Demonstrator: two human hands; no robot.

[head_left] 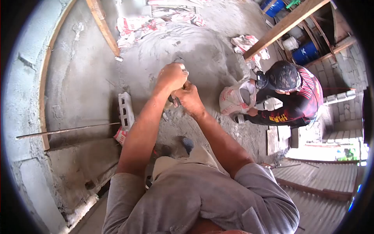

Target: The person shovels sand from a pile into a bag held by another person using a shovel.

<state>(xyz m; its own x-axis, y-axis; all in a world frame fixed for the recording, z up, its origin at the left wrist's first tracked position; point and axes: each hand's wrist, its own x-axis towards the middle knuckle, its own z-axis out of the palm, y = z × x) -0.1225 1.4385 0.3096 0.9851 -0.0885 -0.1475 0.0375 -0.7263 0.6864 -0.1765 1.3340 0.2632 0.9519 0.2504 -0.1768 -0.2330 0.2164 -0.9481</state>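
Observation:
Both my hands are raised in front of my body, close together over the grey concrete floor point(148, 66). My left hand point(172, 78) is closed in a fist, slightly higher and to the left. Just below and right of it, my right hand point(188, 99) is also closed, its fingers bent and touching or nearly touching the left. Something small and dark shows between the hands, too hidden to name. A hollow concrete block point(125, 110) stands on the floor left of my forearms.
At the right a crouching person point(296, 93) in a cap holds a white sack point(233, 99). A slanted wooden post point(286, 29) rises behind them. Empty-looking sacks point(136, 29) lie at the back; blue drums point(306, 53) stand upper right. A thin rod point(68, 130) juts out at left.

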